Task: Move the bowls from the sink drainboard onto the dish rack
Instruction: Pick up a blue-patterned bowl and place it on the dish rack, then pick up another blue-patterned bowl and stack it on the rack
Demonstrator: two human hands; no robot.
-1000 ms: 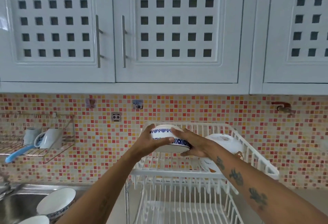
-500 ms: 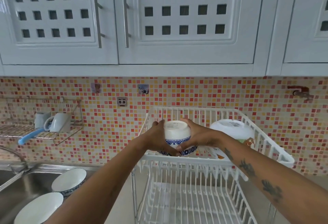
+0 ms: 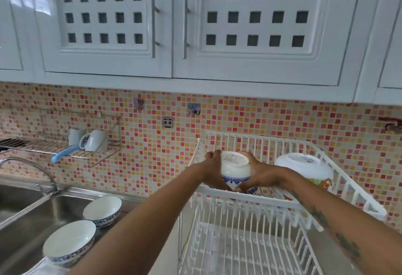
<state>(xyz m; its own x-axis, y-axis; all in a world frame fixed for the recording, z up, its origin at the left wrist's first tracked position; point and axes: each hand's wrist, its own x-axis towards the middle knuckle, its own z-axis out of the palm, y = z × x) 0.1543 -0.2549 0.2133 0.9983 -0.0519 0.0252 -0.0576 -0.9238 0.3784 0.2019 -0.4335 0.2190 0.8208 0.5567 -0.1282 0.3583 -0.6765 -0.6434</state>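
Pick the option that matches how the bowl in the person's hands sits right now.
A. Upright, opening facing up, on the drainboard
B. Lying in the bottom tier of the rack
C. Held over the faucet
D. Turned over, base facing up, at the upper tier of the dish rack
D: the bowl shows its white base on top and blue band below, held between the left hand and right hand at the dish rack's upper tier.

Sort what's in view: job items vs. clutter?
Job: upturned blue-patterned white bowl held by left hand and right hand; white wire dish rack; two blue-rimmed white bowls on the steel drainboard.

Clutter: white plastic container in rack; white mugs on wall shelf; faucet.
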